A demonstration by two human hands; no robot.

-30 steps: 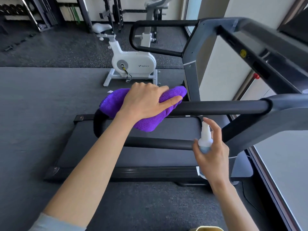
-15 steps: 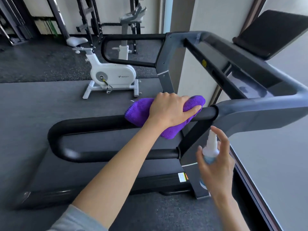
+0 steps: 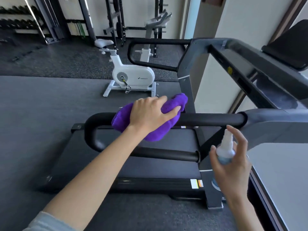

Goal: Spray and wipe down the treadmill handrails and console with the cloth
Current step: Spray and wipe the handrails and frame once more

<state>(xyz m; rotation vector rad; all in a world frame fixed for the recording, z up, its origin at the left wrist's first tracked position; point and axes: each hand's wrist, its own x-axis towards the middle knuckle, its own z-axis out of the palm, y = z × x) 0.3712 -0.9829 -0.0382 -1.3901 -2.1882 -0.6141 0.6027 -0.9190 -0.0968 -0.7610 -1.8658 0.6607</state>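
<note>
My left hand (image 3: 150,112) presses a purple cloth (image 3: 153,132) onto the black near handrail (image 3: 211,119) of the treadmill, fingers wrapped over the bar and cloth. The cloth drapes over the rail's left half, close to its curved end (image 3: 90,130). My right hand (image 3: 233,162) holds a small white spray bottle (image 3: 225,149) upright just below the rail's right end, index finger raised over the nozzle. The grey console (image 3: 273,95) runs along the right, with a dark screen (image 3: 290,45) above it. The far handrail (image 3: 156,42) loops behind.
The treadmill belt (image 3: 150,164) lies under my arms. A white exercise bike (image 3: 131,75) stands beyond on the dark rubber floor. Weight racks (image 3: 50,22) line the back wall. A grey surface (image 3: 283,172) sits at the right, beside a white pillar (image 3: 216,72).
My left hand has slid the cloth leftward along the near handrail, away from the console joint. The view has shifted too. My right hand keeps the spray bottle in about the same place.
</note>
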